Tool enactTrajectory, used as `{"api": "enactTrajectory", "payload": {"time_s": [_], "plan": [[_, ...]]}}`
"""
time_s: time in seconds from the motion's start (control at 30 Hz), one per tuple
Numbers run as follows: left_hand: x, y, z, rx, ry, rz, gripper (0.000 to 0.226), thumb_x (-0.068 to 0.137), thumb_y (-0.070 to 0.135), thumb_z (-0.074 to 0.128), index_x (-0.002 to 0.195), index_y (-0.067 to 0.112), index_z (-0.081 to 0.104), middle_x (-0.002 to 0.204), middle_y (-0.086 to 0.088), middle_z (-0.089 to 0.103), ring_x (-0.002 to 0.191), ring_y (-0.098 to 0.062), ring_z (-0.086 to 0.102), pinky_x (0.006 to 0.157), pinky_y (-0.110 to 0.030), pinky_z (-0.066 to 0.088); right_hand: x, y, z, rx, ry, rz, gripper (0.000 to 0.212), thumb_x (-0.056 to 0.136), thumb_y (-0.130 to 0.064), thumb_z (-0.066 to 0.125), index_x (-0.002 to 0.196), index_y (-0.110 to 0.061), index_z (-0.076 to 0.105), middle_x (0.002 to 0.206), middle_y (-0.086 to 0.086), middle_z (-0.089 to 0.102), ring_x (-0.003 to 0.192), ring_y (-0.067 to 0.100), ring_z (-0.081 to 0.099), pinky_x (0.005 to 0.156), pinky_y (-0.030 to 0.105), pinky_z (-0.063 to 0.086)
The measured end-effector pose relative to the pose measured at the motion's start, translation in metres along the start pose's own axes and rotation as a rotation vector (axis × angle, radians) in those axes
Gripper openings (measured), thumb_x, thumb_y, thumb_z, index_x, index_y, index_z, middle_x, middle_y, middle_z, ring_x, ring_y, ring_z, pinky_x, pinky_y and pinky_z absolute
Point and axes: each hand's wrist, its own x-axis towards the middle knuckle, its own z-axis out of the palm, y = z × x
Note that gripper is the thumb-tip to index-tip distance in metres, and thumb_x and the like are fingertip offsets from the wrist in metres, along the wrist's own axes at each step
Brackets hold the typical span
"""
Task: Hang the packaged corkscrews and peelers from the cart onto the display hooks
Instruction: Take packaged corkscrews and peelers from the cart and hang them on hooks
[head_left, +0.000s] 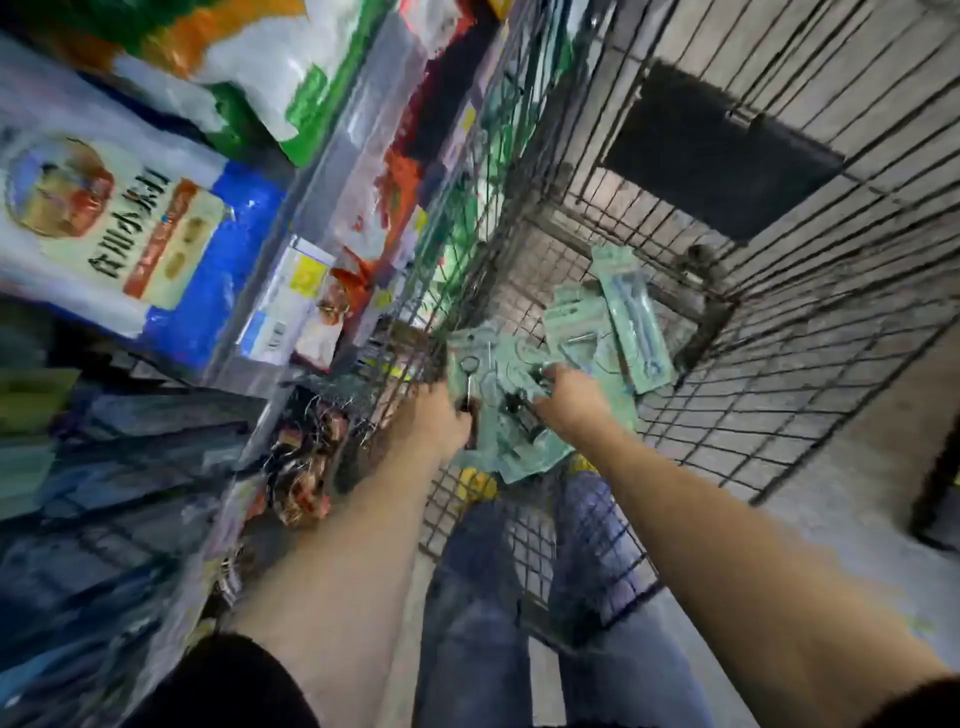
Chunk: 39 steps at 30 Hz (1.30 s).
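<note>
Unreadable Chinese characters on the blue bag (119, 228).

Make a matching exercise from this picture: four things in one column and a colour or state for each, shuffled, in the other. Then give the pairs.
Things
1. packs
2. panel
3. left bag
4. left hand

Colour or state
A. white and blue
B. gripping a pack
C. black
D. teal

Pairs: 1-D, 2-C, 3-A, 4-B
</note>
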Motion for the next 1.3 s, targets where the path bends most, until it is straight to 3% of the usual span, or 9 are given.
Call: {"api": "enactTrajectory", "payload": {"time_s": [0.1, 0.27, 0.53, 0.67, 0.73, 0.9, 1.07, 1.17, 1.3], "plan": [[0.042, 0.008, 0.027, -0.179, -0.057, -0.085, 0.060, 0.105, 0.034, 0.057, 0.156, 0.008, 0.041, 0.159, -0.020, 0.047, 0.144, -0.040, 0.048, 0.117, -0.047, 0.044, 0.043, -0.002, 0.011, -0.082, -0.024, -0.016, 0.058, 0.096, -0.042, 0.068, 0.140, -0.008, 0.055, 0.133, 0.018, 0.061, 0.124, 0.037, 0.060, 0.098, 0.042, 0.053], [0.078, 0.019, 0.060, -0.596, -0.007, -0.223, 0.094, 0.099, 0.030, 0.072, 0.170, 0.022, 0.011, 0.162, -0.013, 0.047, 0.143, -0.036, 0.053, 0.111, -0.043, 0.047, 0.079, 0.001, 0.032, -0.275, -0.054, 0.011, 0.086, 0.083, -0.071, 0.070, 0.146, -0.015, 0.051, 0.151, 0.018, 0.043, 0.140, 0.040, 0.041, 0.116, 0.047, 0.039], [0.089, 0.005, 0.072, -0.788, 0.117, -0.322, 0.123, 0.064, 0.045, 0.098, 0.163, 0.020, 0.030, 0.149, -0.006, 0.063, 0.136, -0.031, 0.061, 0.116, -0.053, 0.049, 0.090, 0.001, 0.032, -0.042, -0.031, 0.117, 0.070, 0.075, -0.039, 0.090, 0.133, -0.020, 0.057, 0.153, 0.018, 0.037, 0.141, 0.039, 0.038, 0.119, 0.050, 0.039], [0.074, 0.012, 0.052, -0.842, 0.055, -0.332, 0.061, 0.083, 0.026, 0.089, 0.135, 0.010, 0.060, 0.126, 0.004, 0.067, 0.122, -0.023, 0.066, 0.106, -0.036, 0.049, 0.083, 0.006, 0.027, 0.275, -0.003, 0.249, 0.056, 0.078, -0.011, 0.089, 0.125, -0.010, 0.059, 0.122, 0.010, 0.063, 0.117, 0.030, 0.063, 0.100, 0.041, 0.057], [0.068, 0.012, 0.047, -0.850, -0.022, -0.267, 0.046, 0.082, 0.026, 0.089, 0.121, 0.012, 0.069, 0.118, 0.002, 0.074, 0.114, -0.027, 0.072, 0.105, -0.041, 0.054, 0.072, 0.009, 0.022, 0.422, 0.015, 0.258, 0.054, 0.081, -0.007, 0.087, 0.125, -0.007, 0.055, 0.109, 0.004, 0.061, 0.104, 0.025, 0.062, 0.091, 0.036, 0.056], [0.039, 0.018, 0.027, -0.835, -0.097, -0.168, 0.043, 0.080, 0.034, 0.091, 0.115, 0.016, 0.073, 0.114, 0.000, 0.075, 0.106, -0.025, 0.071, 0.102, -0.039, 0.052, 0.036, 0.016, 0.008, 0.617, 0.069, 0.240, 0.055, 0.089, -0.006, 0.079, 0.139, -0.007, 0.055, 0.124, 0.011, 0.067, 0.093, 0.026, 0.067, 0.078, 0.036, 0.058], [-0.007, 0.027, -0.002, -0.884, -0.113, -0.051, 0.019, 0.086, 0.028, 0.088, 0.092, 0.029, 0.069, 0.102, 0.002, 0.074, 0.107, -0.028, 0.073, 0.101, -0.043, 0.058, -0.021, 0.022, -0.022, 0.893, 0.126, 0.293, 0.042, 0.099, -0.007, 0.069, 0.141, -0.003, 0.061, 0.128, 0.018, 0.071, 0.101, 0.030, 0.068, 0.084, 0.037, 0.057], [-0.044, 0.030, -0.022, -0.961, -0.028, -0.014, 0.026, 0.090, 0.023, 0.084, 0.113, 0.014, 0.074, 0.105, -0.001, 0.076, 0.100, -0.024, 0.071, 0.087, -0.030, 0.053, -0.056, 0.024, -0.037, 0.965, 0.208, 0.297, 0.052, 0.099, -0.018, 0.072, 0.146, -0.001, 0.057, 0.130, 0.014, 0.069, 0.098, 0.022, 0.061, 0.081, 0.028, 0.050], [-0.094, 0.029, -0.054, -0.939, -0.051, 0.030, 0.034, 0.096, 0.027, 0.076, 0.124, 0.009, 0.071, 0.120, -0.010, 0.076, 0.105, -0.026, 0.070, 0.086, -0.030, 0.049, -0.110, 0.011, -0.066, 1.072, 0.301, 0.260, 0.054, 0.096, -0.022, 0.075, 0.142, 0.002, 0.059, 0.124, 0.015, 0.070, 0.096, 0.022, 0.061, 0.086, 0.042, 0.054]]}}
